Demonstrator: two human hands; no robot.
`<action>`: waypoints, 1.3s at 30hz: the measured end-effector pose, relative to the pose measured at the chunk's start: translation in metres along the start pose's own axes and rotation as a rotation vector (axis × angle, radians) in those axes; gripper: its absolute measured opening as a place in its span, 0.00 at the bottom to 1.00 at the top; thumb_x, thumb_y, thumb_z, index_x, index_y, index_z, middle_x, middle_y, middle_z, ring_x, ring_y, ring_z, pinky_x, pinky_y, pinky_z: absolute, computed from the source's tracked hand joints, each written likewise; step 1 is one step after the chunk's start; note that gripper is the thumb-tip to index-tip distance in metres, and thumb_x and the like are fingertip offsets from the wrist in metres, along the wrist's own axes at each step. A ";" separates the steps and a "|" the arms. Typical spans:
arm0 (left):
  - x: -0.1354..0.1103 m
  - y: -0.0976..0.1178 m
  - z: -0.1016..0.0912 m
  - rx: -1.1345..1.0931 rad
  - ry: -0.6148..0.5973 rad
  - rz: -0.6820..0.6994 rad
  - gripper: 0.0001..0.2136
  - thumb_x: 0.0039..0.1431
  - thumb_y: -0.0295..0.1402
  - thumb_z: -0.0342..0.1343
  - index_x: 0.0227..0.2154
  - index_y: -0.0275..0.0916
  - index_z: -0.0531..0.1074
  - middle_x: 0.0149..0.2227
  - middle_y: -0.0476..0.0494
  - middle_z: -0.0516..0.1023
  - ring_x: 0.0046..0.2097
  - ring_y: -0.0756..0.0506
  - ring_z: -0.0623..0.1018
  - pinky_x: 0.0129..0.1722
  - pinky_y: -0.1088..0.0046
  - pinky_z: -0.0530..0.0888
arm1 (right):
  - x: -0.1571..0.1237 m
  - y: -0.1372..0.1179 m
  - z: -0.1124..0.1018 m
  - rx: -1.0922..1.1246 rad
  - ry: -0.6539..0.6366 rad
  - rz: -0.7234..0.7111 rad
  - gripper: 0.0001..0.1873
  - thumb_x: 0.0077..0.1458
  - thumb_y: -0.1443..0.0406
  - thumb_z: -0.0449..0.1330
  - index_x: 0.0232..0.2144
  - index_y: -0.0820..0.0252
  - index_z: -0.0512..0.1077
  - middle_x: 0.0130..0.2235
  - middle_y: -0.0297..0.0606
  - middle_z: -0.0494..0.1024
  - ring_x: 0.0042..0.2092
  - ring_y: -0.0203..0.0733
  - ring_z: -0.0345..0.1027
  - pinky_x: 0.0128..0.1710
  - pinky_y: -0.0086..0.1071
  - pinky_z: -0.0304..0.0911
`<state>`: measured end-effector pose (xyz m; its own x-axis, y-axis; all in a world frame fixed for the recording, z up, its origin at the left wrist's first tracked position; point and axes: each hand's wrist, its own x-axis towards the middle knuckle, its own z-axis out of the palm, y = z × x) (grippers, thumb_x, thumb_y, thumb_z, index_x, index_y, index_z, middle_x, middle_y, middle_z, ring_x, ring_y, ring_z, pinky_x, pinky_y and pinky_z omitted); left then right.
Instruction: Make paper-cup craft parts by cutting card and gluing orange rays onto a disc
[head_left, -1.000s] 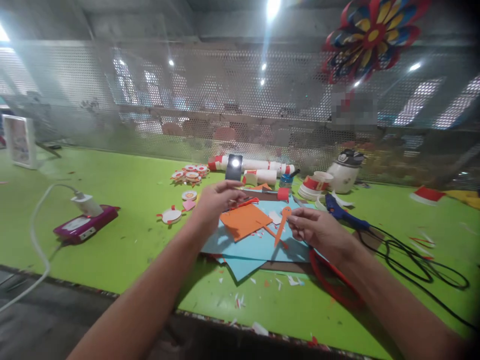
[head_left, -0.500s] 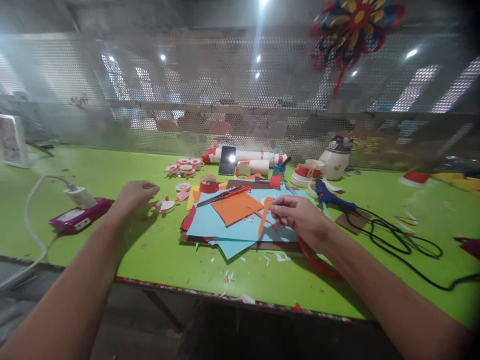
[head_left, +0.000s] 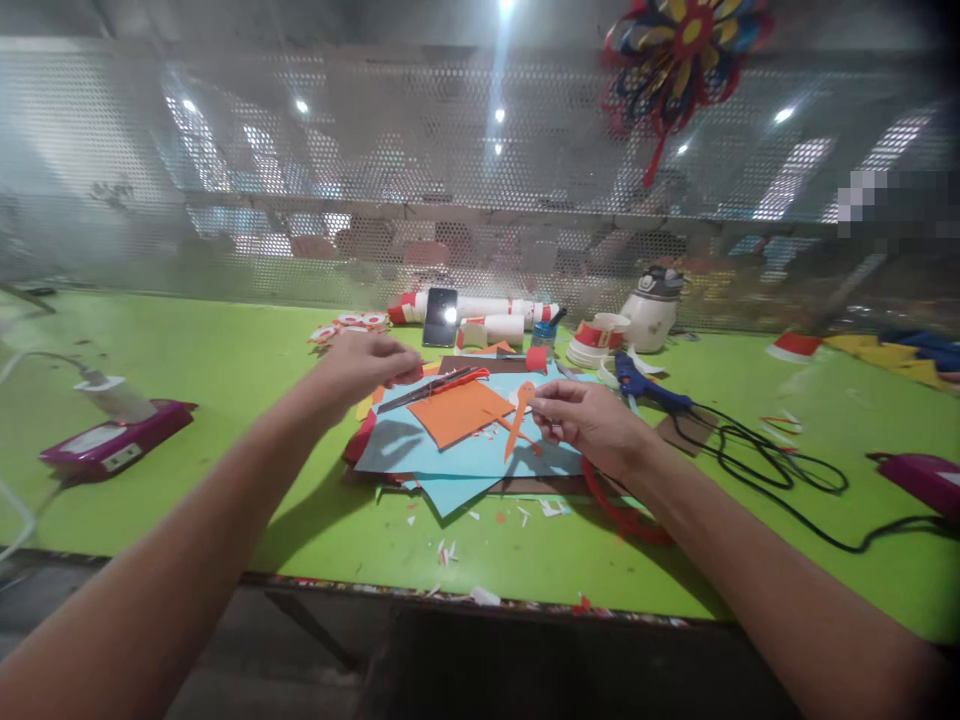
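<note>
My right hand (head_left: pixel 592 415) pinches the rounded top of a narrow orange paper cutout (head_left: pixel 519 420), whose pointed end hangs down over light blue sheets (head_left: pixel 390 455). My left hand (head_left: pixel 375 360) hovers at the left side of the paper pile, fingers loosely bent and nothing visible in them. Just beyond its fingertips lie scissors (head_left: pixel 435 390) with orange-red handles. They rest across an orange sheet (head_left: pixel 461 415) on the blue paper. A thin orange strip (head_left: pixel 525 435) lies beside the cutout. My left forearm hides part of the table.
A blue glue gun (head_left: pixel 649 385) with black cable lies right of the papers. Behind stand a phone (head_left: pixel 440 318), white-and-red paper rolls (head_left: pixel 495 308), a tape stack (head_left: pixel 592 345) and a bottle (head_left: pixel 654 312). A purple power strip (head_left: pixel 120 440) is at left. Paper scraps (head_left: pixel 448 552) lie in front.
My left hand has moved right, from beside the small white disc to above the edge of the papers. My right hand still pinches the orange cutout. The view has shifted slightly right.
</note>
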<state>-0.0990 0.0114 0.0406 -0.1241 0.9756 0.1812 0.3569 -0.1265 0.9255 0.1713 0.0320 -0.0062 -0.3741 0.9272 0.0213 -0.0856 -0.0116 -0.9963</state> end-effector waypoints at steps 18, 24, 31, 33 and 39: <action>-0.022 -0.005 0.081 -0.363 -0.533 -0.211 0.05 0.44 0.32 0.65 0.23 0.37 0.76 0.27 0.46 0.75 0.31 0.50 0.71 0.31 0.74 0.65 | -0.012 -0.005 0.017 -0.049 -0.078 -0.018 0.13 0.41 0.59 0.68 0.24 0.61 0.71 0.21 0.30 0.71 0.22 0.31 0.59 0.24 0.30 0.52; -0.025 -0.009 0.079 -0.359 -0.536 -0.197 0.05 0.45 0.32 0.64 0.21 0.37 0.75 0.24 0.47 0.74 0.27 0.51 0.69 0.29 0.74 0.64 | -0.012 -0.006 0.018 -0.084 -0.074 -0.033 0.15 0.42 0.57 0.68 0.24 0.61 0.71 0.21 0.30 0.70 0.21 0.30 0.58 0.23 0.29 0.53; 0.000 -0.013 0.042 -0.451 -0.230 -0.028 0.07 0.44 0.33 0.66 0.22 0.36 0.75 0.24 0.47 0.73 0.29 0.51 0.71 0.30 0.75 0.68 | -0.004 -0.009 0.003 -0.219 0.099 -0.114 0.17 0.43 0.53 0.66 0.22 0.62 0.69 0.19 0.29 0.68 0.19 0.29 0.57 0.20 0.28 0.54; 0.010 -0.013 0.026 -0.527 -0.075 0.003 0.06 0.44 0.31 0.66 0.24 0.36 0.74 0.26 0.47 0.74 0.30 0.50 0.72 0.32 0.74 0.70 | 0.000 -0.009 -0.003 -0.255 0.181 -0.147 0.18 0.43 0.52 0.65 0.22 0.61 0.68 0.17 0.27 0.65 0.17 0.28 0.53 0.17 0.27 0.49; 0.022 -0.016 0.006 -0.627 0.127 0.021 0.02 0.48 0.29 0.62 0.25 0.39 0.74 0.27 0.48 0.75 0.30 0.50 0.73 0.26 0.77 0.70 | 0.006 -0.010 -0.018 -0.534 0.346 -0.286 0.21 0.51 0.48 0.59 0.20 0.59 0.68 0.15 0.28 0.62 0.18 0.32 0.52 0.19 0.30 0.47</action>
<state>-0.1015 0.0359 0.0278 -0.2455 0.9476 0.2043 -0.2442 -0.2644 0.9330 0.1867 0.0443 0.0022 -0.0815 0.9333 0.3497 0.3623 0.3546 -0.8620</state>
